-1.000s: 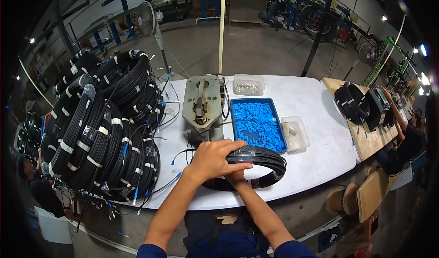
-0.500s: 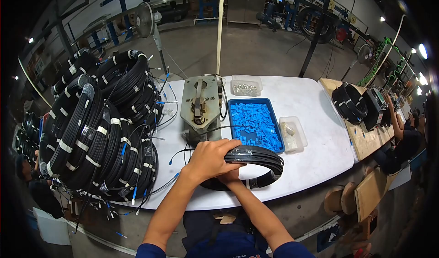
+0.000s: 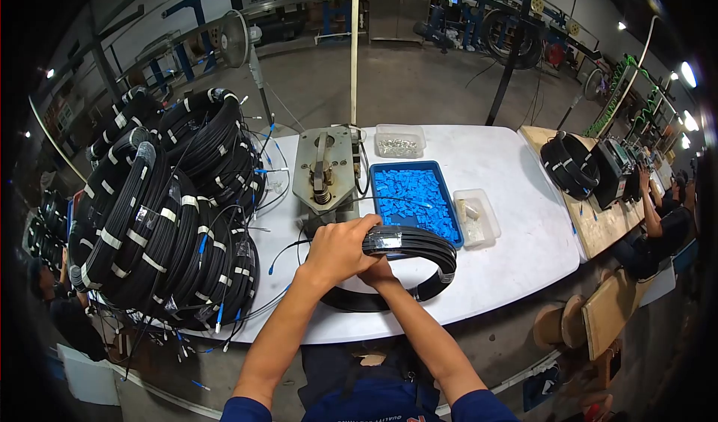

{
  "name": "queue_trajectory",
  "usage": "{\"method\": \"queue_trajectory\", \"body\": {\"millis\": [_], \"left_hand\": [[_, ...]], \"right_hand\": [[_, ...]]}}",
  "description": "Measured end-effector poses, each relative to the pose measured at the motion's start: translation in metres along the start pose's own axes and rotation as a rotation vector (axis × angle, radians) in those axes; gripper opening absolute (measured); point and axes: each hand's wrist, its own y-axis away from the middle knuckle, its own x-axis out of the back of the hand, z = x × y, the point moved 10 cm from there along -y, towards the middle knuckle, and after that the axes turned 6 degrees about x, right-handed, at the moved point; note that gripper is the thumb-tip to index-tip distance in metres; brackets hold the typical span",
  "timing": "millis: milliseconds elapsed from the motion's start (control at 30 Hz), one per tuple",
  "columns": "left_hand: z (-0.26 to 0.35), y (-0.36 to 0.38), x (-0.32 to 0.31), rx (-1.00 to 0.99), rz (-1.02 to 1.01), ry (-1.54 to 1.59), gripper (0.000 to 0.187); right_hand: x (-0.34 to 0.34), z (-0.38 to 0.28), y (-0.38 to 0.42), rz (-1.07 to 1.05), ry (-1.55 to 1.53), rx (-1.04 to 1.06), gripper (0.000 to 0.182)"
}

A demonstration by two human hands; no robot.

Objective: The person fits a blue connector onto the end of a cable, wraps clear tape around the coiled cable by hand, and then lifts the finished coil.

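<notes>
My left hand [image 3: 340, 250] is closed around the left side of a black cable coil [image 3: 422, 244], which is bound with clear tape and tilted over the front of the white table. Reaching through the ring, my right hand [image 3: 376, 271] is close beneath the left one; its fingers are hidden behind the left hand. Just beyond my hands stands a metal press-like device [image 3: 324, 169] with a lever and a spring. To its right, a blue tray [image 3: 458, 236] holds many small blue plastic pieces, partly behind the coil. A thin black cable with a blue connector [image 3: 271, 269] trails left of my hands.
A large heap of taped black coils [image 3: 142, 235] fills the table's left side. Clear plastic boxes [image 3: 400, 142] with small parts stand behind and right of the tray. On a wooden table [image 3: 557, 141] at right lies another coil, with co-workers beside it.
Both hands and the coil have shifted slightly up and left. A thin cable now crosses over the blue pieces in the tray.
</notes>
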Motion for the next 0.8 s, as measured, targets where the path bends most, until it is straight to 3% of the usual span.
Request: {"method": "queue_trajectory", "body": {"millis": [33, 100, 133, 200, 267, 333, 367, 467, 533, 600, 667, 733, 800], "left_hand": [[0.002, -0.001, 0.001, 0.002, -0.002, -0.002, 0.039], [0.009, 0.000, 0.006, -0.019, 0.027, -0.006, 0.041], [0.010, -0.001, 0.006, -0.021, 0.028, -0.009, 0.041], [0.003, -0.003, -0.002, 0.019, -0.058, -0.044, 0.043], [0.001, -0.004, 0.000, 0.020, -0.051, -0.044, 0.042], [0.000, -0.003, 0.000, 0.014, -0.045, -0.043, 0.041], [-0.002, -0.003, 0.000, 0.015, -0.040, -0.037, 0.041], [-0.004, -0.004, 0.002, 0.029, -0.042, -0.042, 0.040], [-0.006, -0.002, 0.001, 0.046, -0.055, -0.046, 0.039], [-0.007, -0.001, 0.002, 0.051, -0.041, -0.072, 0.037], [-0.011, -0.001, 0.001, 0.046, -0.043, -0.052, 0.037], [-0.012, 0.000, 0.002, 0.036, -0.050, -0.029, 0.037], [-0.008, 0.002, 0.006, -0.039, -0.080, 0.045, 0.037]], "right_hand": [[-0.001, 0.008, 0.001, 0.000, -0.003, -0.001, 0.051], [-0.006, 0.007, 0.001, -0.050, 0.282, 0.097, 0.039], [-0.006, 0.008, 0.000, -0.048, 0.280, 0.100, 0.039], [-0.003, 0.026, -0.001, 0.031, -0.090, -0.091, 0.030], [0.000, 0.019, -0.001, 0.022, 0.028, -0.056, 0.029], [0.003, -0.022, -0.003, -0.002, 0.571, 0.193, 0.027], [0.012, -0.024, -0.001, 0.023, 0.424, 0.060, 0.026], [0.036, -0.050, 0.017, 0.044, 0.471, -0.079, 0.024], [0.066, -0.096, 0.042, 0.217, 0.503, 0.006, 0.022], [0.103, -0.143, 0.062, 0.346, 0.261, 0.091, 0.026], [0.145, -0.193, 0.075, 0.579, 0.453, 0.365, 0.035], [0.170, -0.230, 0.046, 0.622, 0.770, 0.375, 0.054], [0.185, -0.197, 0.014, 0.442, 0.675, 0.222, 0.070]]}}
